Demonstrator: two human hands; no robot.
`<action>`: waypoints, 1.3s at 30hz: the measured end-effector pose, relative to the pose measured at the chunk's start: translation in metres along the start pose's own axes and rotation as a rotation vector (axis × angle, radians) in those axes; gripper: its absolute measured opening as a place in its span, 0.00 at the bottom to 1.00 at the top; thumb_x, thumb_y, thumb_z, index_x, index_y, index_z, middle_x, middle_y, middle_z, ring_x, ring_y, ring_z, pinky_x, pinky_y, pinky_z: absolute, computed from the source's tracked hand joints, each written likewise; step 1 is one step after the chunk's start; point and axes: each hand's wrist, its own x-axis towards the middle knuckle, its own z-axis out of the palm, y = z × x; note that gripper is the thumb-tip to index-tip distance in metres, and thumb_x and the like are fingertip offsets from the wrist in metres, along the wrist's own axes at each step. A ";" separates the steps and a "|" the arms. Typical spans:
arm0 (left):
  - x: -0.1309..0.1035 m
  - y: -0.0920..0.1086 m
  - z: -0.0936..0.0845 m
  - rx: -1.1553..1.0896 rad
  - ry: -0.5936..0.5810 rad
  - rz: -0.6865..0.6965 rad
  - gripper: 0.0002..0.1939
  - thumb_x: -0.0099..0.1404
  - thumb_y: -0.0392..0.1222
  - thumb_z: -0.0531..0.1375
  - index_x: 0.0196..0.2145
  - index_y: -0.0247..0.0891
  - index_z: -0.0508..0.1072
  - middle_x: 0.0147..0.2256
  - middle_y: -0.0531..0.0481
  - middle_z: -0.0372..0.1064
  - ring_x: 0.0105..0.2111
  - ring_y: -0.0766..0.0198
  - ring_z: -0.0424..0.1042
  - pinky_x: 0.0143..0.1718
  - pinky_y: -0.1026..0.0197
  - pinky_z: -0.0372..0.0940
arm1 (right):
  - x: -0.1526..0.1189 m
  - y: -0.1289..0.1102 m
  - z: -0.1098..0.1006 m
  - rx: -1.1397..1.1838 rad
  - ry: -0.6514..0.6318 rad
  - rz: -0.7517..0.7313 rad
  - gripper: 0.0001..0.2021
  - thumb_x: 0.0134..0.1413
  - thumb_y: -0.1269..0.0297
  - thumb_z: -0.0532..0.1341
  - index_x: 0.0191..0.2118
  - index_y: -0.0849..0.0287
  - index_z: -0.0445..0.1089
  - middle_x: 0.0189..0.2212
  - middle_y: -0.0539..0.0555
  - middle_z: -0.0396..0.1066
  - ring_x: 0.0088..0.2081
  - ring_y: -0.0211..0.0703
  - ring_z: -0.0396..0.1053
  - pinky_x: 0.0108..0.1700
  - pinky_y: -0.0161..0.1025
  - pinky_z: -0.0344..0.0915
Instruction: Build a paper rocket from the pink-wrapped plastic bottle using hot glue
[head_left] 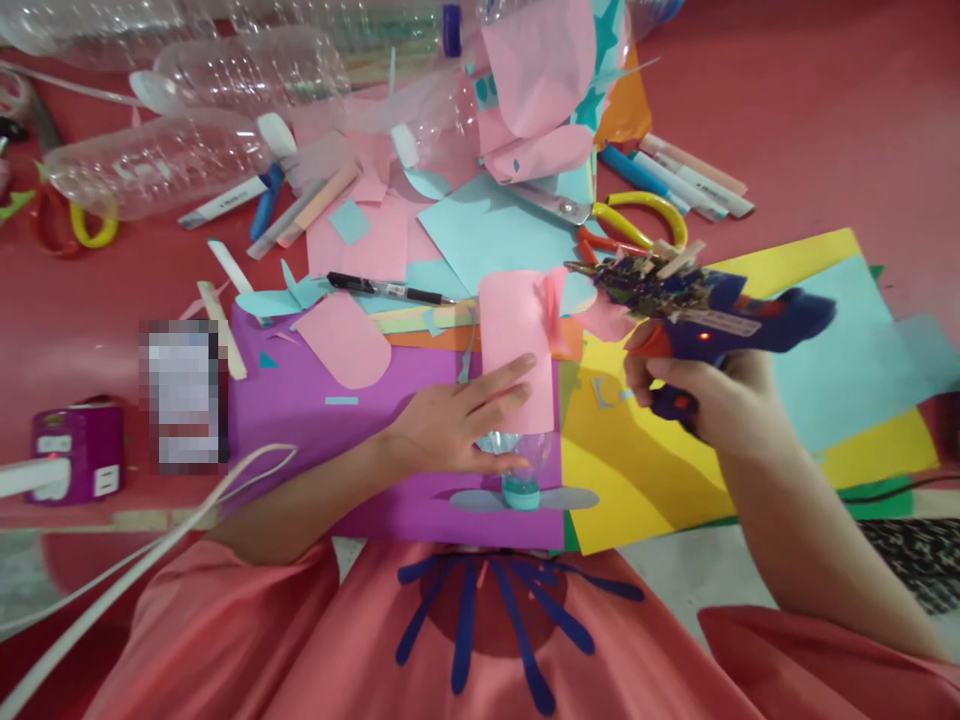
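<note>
A small clear plastic bottle (pixel 536 455) lies with its teal cap (pixel 521 494) toward me. Pink paper (pixel 514 310) is wrapped around its body, and grey-blue paper strips (pixel 570 498) stick out on both sides of the cap. My left hand (pixel 465 415) holds the bottle from the left, fingers stretched over the pink wrap and thumb near the neck. In my right hand (pixel 697 390) is a dark blue hot glue gun (pixel 720 310) with a lit red light. Its nozzle, crusted with debris, points left, close to a pink piece on the bottle's upper right side.
Purple paper (pixel 442 510) and yellow paper (pixel 637 480) lie beneath. Beyond are a black pen (pixel 386 290), yellow-and-red scissors (pixel 645 215), markers (pixel 675 180) and several clear bottles (pixel 157 160). To the left are a phone (pixel 184 395), a purple box (pixel 79 450) and a white cable (pixel 150 560).
</note>
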 end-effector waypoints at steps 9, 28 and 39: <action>0.001 0.001 -0.001 0.023 -0.208 -0.053 0.34 0.76 0.62 0.38 0.69 0.39 0.55 0.63 0.37 0.68 0.37 0.58 0.80 0.28 0.59 0.69 | 0.021 -0.049 -0.033 -0.270 0.133 -0.131 0.03 0.34 0.68 0.64 0.23 0.55 0.73 0.21 0.52 0.71 0.20 0.36 0.64 0.20 0.37 0.58; 0.008 -0.018 -0.005 -0.777 0.196 -0.278 0.25 0.75 0.56 0.52 0.64 0.47 0.69 0.37 0.48 0.77 0.22 0.70 0.67 0.29 0.63 0.71 | 0.018 -0.006 0.048 0.525 -0.223 0.150 0.06 0.32 0.65 0.64 0.23 0.58 0.75 0.22 0.48 0.70 0.17 0.33 0.65 0.13 0.30 0.56; -0.002 -0.073 -0.005 -0.716 0.562 -0.718 0.26 0.74 0.62 0.50 0.51 0.40 0.75 0.19 0.58 0.66 0.15 0.71 0.61 0.26 0.63 0.68 | 0.027 -0.007 0.037 0.540 -0.128 0.176 0.06 0.29 0.65 0.62 0.22 0.58 0.72 0.22 0.46 0.69 0.14 0.30 0.60 0.12 0.30 0.53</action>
